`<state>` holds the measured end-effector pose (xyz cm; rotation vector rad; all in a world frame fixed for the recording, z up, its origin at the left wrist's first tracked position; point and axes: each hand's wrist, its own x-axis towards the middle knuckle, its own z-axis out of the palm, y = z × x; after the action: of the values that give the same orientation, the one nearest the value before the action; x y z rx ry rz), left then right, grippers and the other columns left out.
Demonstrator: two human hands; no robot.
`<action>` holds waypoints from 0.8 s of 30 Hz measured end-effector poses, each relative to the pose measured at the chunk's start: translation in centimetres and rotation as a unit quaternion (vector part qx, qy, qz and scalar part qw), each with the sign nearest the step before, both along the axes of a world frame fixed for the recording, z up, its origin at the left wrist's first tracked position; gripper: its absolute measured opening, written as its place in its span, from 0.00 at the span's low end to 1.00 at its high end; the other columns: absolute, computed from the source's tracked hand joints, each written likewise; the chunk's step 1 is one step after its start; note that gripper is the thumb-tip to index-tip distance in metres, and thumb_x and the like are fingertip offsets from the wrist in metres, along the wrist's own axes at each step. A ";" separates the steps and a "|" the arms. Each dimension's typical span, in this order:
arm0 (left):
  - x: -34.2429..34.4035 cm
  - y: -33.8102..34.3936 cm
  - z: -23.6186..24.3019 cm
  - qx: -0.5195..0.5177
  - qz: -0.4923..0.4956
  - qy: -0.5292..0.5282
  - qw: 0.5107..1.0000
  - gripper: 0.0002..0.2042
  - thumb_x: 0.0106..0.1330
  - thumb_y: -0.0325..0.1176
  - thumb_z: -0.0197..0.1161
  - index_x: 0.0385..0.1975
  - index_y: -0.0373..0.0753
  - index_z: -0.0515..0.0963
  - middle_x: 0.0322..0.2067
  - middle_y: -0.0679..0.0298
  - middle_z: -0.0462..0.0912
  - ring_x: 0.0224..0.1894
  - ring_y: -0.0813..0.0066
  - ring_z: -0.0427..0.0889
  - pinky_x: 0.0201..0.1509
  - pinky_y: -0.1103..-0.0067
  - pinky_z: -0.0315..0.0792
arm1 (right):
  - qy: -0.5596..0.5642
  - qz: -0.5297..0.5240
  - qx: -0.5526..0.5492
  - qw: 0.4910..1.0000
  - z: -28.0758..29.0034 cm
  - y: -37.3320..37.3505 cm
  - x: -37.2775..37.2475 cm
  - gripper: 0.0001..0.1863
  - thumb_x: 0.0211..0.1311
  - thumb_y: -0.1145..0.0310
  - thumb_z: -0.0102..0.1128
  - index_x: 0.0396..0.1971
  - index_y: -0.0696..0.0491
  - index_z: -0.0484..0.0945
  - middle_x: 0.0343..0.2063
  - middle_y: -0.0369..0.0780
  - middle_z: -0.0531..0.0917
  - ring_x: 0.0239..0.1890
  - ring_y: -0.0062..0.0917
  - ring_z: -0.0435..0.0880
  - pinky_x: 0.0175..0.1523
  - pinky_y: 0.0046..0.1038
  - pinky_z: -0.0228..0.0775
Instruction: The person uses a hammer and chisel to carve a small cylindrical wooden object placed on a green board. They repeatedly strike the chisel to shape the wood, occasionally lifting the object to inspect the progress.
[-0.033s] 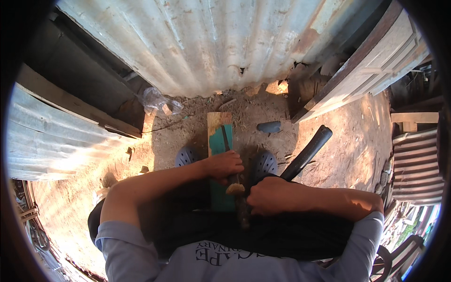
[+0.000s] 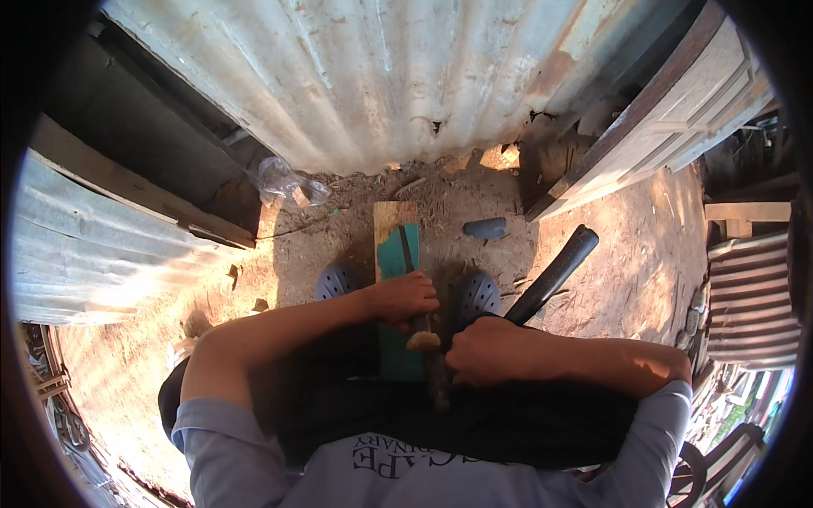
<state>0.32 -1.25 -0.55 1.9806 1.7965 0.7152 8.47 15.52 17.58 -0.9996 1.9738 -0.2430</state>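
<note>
A green-painted wooden board (image 2: 396, 216) lies between my two clog-clad feet (image 2: 337, 281), under my left hand (image 2: 406, 292). That hand is closed on a long thin dark tool (image 2: 406, 247), whose tip rests over the board; a pale frayed wooden end (image 2: 423, 340) shows just below my fingers. Right beside this end, my right hand (image 2: 478, 347) is closed on a thick black bar (image 2: 555, 271) that slants up to the right; its lower end is hidden. A dark object below the pale end is too dim to make out.
A corrugated metal wall (image 2: 364, 85) stands ahead, with a crumpled plastic bag (image 2: 288, 186) at its foot. A grey object (image 2: 483, 229) lies on the dirt. A wooden door panel (image 2: 652, 118) leans at the right, above corrugated sheeting (image 2: 745, 296); another metal sheet (image 2: 102, 245) is at the left.
</note>
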 end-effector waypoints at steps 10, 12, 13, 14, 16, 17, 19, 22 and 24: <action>0.1 -0.5 -0.1 0.011 -0.022 0.017 1.000 0.27 0.30 0.34 0.71 0.36 0.38 0.72 0.35 0.61 0.70 0.43 0.61 0.69 0.50 0.69 0.62 | 0.024 -0.012 -0.012 1.000 -0.9 -0.8 0.8 0.13 0.56 0.61 0.57 0.22 0.55 0.81 0.21 0.46 0.82 0.28 0.40 0.84 0.31 0.37 0.76; 0.2 -0.7 -0.2 0.004 -0.018 0.013 1.000 0.26 0.30 0.34 0.71 0.35 0.38 0.72 0.34 0.61 0.70 0.43 0.61 0.69 0.50 0.69 0.62 | -0.004 0.011 -0.015 1.000 0.2 -1.0 0.5 0.13 0.55 0.61 0.58 0.21 0.55 0.81 0.20 0.46 0.82 0.27 0.40 0.84 0.31 0.36 0.76; 0.3 -0.7 -0.3 0.002 -0.016 0.012 1.000 0.26 0.30 0.34 0.71 0.35 0.39 0.72 0.34 0.61 0.70 0.43 0.61 0.69 0.50 0.69 0.62 | -0.018 0.023 -0.017 0.999 0.6 -1.2 0.4 0.13 0.55 0.60 0.58 0.21 0.55 0.80 0.20 0.46 0.82 0.27 0.40 0.84 0.31 0.36 0.76; 0.3 -0.6 -0.4 0.001 -0.016 0.014 1.000 0.26 0.30 0.34 0.71 0.35 0.39 0.72 0.34 0.61 0.70 0.43 0.61 0.69 0.50 0.69 0.62 | -0.009 0.017 -0.011 1.000 0.5 -1.3 0.4 0.14 0.55 0.60 0.58 0.21 0.55 0.80 0.20 0.45 0.82 0.27 0.40 0.84 0.31 0.36 0.76; 0.3 -0.7 -0.8 0.009 -0.013 0.017 1.000 0.25 0.31 0.34 0.72 0.34 0.39 0.72 0.34 0.62 0.70 0.43 0.62 0.69 0.50 0.69 0.62 | 0.009 0.008 0.000 1.000 -0.2 -1.4 0.5 0.14 0.55 0.60 0.58 0.20 0.55 0.80 0.20 0.45 0.82 0.27 0.40 0.84 0.30 0.36 0.76; 0.3 -0.7 -0.6 0.013 -0.014 0.019 1.000 0.25 0.31 0.33 0.72 0.34 0.40 0.72 0.34 0.62 0.70 0.42 0.62 0.69 0.49 0.69 0.62 | 0.016 0.008 -0.001 1.000 -0.6 -1.3 0.6 0.12 0.54 0.62 0.58 0.21 0.55 0.81 0.20 0.45 0.82 0.27 0.39 0.84 0.31 0.36 0.76; -0.2 -0.5 -0.3 -0.006 -0.005 0.016 1.000 0.25 0.31 0.33 0.71 0.34 0.40 0.72 0.34 0.62 0.70 0.42 0.62 0.69 0.50 0.69 0.62 | 0.030 0.008 -0.002 1.000 -1.2 -1.1 0.8 0.08 0.51 0.67 0.58 0.22 0.54 0.81 0.22 0.44 0.83 0.29 0.37 0.85 0.32 0.36 0.77; -0.2 -0.4 -0.6 0.001 0.004 0.011 1.000 0.24 0.31 0.33 0.71 0.34 0.40 0.72 0.33 0.62 0.70 0.41 0.62 0.69 0.49 0.68 0.62 | -0.007 0.013 -0.010 1.000 1.0 -0.9 0.0 0.13 0.56 0.61 0.57 0.19 0.54 0.80 0.19 0.44 0.82 0.25 0.39 0.84 0.29 0.37 0.75; -0.3 -0.4 -0.4 0.002 0.006 0.013 1.000 0.24 0.31 0.33 0.71 0.34 0.40 0.72 0.33 0.62 0.70 0.41 0.61 0.69 0.49 0.68 0.62 | 0.026 0.006 0.002 1.000 -0.1 -1.1 0.2 0.13 0.57 0.61 0.58 0.20 0.54 0.81 0.19 0.44 0.82 0.26 0.39 0.84 0.29 0.37 0.75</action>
<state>0.04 -1.68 -1.00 1.9920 1.8246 0.7002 8.71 14.46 17.43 -1.0244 2.0138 -0.2081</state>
